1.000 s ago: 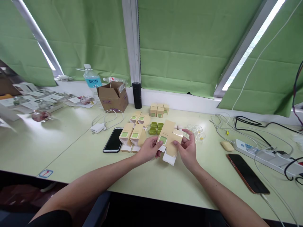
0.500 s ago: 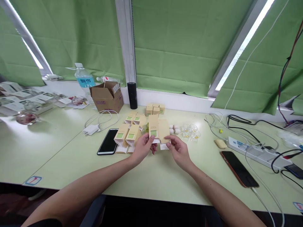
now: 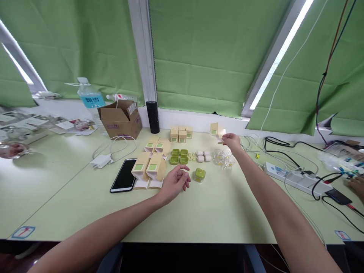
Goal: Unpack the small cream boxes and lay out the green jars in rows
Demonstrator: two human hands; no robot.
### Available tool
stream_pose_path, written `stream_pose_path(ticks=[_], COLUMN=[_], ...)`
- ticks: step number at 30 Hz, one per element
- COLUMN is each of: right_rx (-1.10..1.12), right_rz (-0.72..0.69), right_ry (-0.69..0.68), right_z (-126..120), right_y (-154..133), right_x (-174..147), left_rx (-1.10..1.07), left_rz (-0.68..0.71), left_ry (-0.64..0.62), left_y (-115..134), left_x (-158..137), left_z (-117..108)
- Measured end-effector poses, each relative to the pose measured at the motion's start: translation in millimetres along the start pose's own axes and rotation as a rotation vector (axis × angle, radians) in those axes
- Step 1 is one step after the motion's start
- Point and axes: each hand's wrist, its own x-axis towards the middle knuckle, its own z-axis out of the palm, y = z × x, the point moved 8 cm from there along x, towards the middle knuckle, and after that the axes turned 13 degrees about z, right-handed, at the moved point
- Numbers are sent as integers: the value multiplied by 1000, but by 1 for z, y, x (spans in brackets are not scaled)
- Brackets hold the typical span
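Boxes of tan cardboard, open-ended [image 3: 156, 165]; left hand [image 3: 174, 183] beside them, fingers loosely curled, nothing held; square green-lidded clear jar [image 3: 200, 174]; farther back, tan cardboard carton [image 3: 214, 129], edge pinched by right hand [image 3: 231, 142]. I'd pinch lightly, avoiding creases.

The jar [image 3: 200, 174], out of sight before, now shows on the table. The carton [image 3: 214, 129], earlier held by both hands, is now well beyond the jar, its edge between the fingers of the right hand [image 3: 232, 142] alone. The left hand [image 3: 174, 183] has let go and hangs half curled, just left of the jar. Beyond the jar, the green tubs [image 3: 175, 159] and yellow bits [image 3: 193, 154] have come uncovered. A co-worker's hand [image 3: 357, 185] has appeared far right of the jar.
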Motion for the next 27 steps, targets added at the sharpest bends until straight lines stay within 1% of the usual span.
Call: stream_pose_path(ticks=[2,6,8,10,13,16,20,23,25,27], right_rx=[-79,-236,-304,-368,-467,-570,-696,-793,-854,-904], right_rz=[71,182,202,191,129,26,-148,-255,-284,-277], right_ry=[26,-13,-26,-25,8,43,25,-9,-29,-35], right_z=[-3,3,4,2,-2,-4,7,19,25,28], right_y=[12,40,49,54,52,42,26,20,21,24], right_x=[20,42,48,52,53,49,36,25,20,20], left_rx=[17,41,51,59,62,64,70,72,72,76], left_rz=[-4,0,0,0,6,5,2,1,-2,0], left_ry=[-11,-17,-21,-26,-30,-30,-26,-27,-24,-18], left_y=[-2,-6,-8,-10,-11,-12,-13,-13,-12,-11], left_x=[0,0,0,0,-1,-1,-1,-1,-1,-1], left_z=[1,-1,-1,-1,0,1,1,0,0,0])
